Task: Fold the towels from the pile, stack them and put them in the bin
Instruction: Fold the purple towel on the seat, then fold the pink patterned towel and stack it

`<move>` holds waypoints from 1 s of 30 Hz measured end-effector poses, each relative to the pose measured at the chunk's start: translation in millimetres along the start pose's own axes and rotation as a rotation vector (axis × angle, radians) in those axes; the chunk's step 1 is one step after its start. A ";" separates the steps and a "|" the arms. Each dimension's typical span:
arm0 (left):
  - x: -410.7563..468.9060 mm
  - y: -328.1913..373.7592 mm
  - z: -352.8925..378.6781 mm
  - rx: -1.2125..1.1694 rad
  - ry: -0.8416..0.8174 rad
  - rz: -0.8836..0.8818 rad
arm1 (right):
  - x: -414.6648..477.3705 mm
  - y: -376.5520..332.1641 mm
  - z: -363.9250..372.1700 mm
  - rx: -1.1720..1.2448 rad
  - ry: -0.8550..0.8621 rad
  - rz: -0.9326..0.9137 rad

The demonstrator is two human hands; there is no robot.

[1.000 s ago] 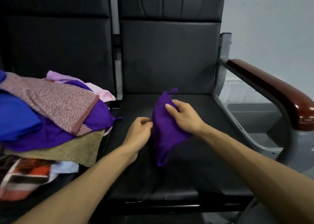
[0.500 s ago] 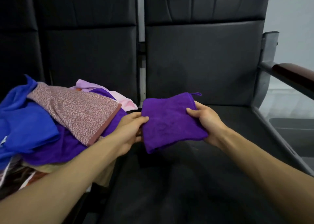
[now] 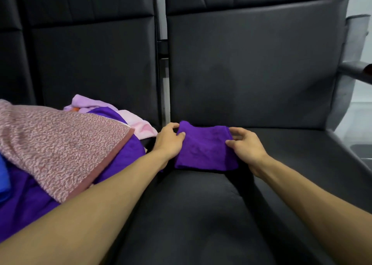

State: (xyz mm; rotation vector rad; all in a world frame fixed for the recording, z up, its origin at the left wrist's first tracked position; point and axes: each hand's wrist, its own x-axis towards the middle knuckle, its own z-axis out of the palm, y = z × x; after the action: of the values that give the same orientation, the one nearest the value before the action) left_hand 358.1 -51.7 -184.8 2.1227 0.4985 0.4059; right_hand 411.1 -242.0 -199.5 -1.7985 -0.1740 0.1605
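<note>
A small folded purple towel point(image 3: 204, 148) lies on the black seat point(image 3: 201, 214) near its back. My left hand point(image 3: 168, 142) grips the towel's left edge, thumb on top. My right hand point(image 3: 246, 146) pinches its right edge between thumb and fingers. To the left sits the towel pile point(image 3: 60, 150): a speckled pink towel on top, purple and blue cloth under it, light pink cloth behind. No bin shows in this view.
Two black padded chairs stand side by side, their backrests point(image 3: 251, 63) upright behind the towel. A grey metal armrest frame point(image 3: 354, 69) rises at the right edge. Part of a grey surface point(image 3: 362, 150) shows low on the right.
The towel hung from my right hand, then both hands held it spread and folded. Now it is lower, on the seat, between both hands. The view has turned left.
</note>
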 end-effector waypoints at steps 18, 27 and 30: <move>-143.7 15.5 -128.6 -0.235 -0.042 -0.037 | -135.7 -85.4 45.0 -0.464 -0.200 -0.217; -199.4 -21.3 -212.2 -0.401 0.205 -0.059 | -176.4 -130.5 146.0 -0.498 -0.400 -0.336; -204.9 -28.7 -219.4 -0.459 0.209 -0.104 | -179.3 -130.7 178.9 -0.532 -0.350 -0.324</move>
State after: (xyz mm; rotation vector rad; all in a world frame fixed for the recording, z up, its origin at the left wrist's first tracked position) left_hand 74.1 15.7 -108.9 1.6144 0.5714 0.6220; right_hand 195.3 -78.3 -110.9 -2.2253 -0.8161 0.2092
